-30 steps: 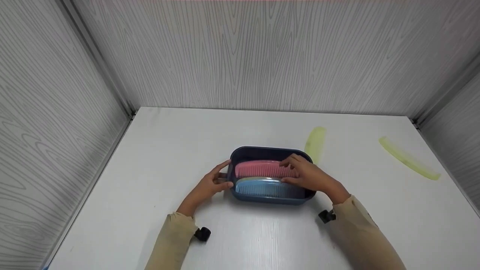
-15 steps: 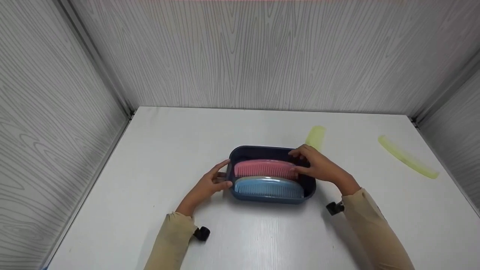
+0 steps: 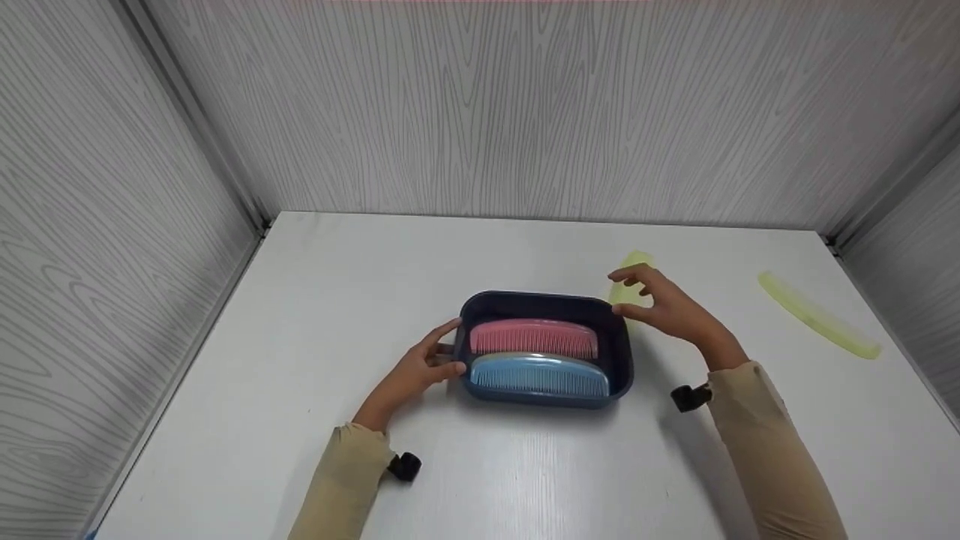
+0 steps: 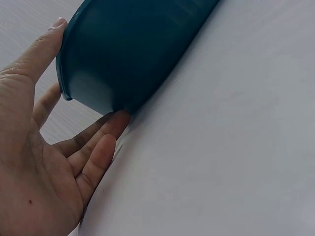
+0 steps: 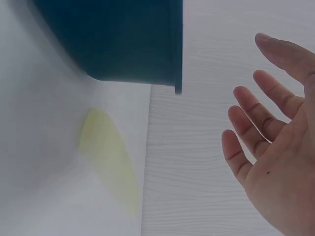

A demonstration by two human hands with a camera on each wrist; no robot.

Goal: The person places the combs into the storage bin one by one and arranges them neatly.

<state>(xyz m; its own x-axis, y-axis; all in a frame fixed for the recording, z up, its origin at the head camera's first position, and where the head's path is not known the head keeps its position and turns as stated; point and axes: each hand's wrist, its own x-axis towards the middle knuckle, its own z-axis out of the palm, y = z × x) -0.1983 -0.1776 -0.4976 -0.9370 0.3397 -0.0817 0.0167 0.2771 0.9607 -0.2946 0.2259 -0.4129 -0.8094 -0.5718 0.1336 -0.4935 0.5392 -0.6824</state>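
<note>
A dark blue plastic box (image 3: 540, 401) stands on the white table. Inside it lie a pink comb (image 3: 532, 337) and, nearer to me, a light blue comb (image 3: 540, 375); a tan edge shows behind the blue one. My left hand (image 3: 409, 379) grips the box's left end, thumb at one corner and fingers at the other. In the left wrist view, the fingers reach the bottom edge of the box (image 4: 128, 54). My right hand (image 3: 667, 304) is off the box's far right corner, holding nothing, fingers loosely bent. It partly covers a pale yellow comb (image 3: 636, 259) behind it.
Another pale yellow comb (image 3: 817, 319) lies toward the right edge of the table (image 3: 480, 480). Wood-patterned panels (image 3: 525, 112) enclose the back and both sides.
From over the combs in the box, my right hand has moved right and away from me, past the rim, with nothing in it. My left hand has stayed at the box.
</note>
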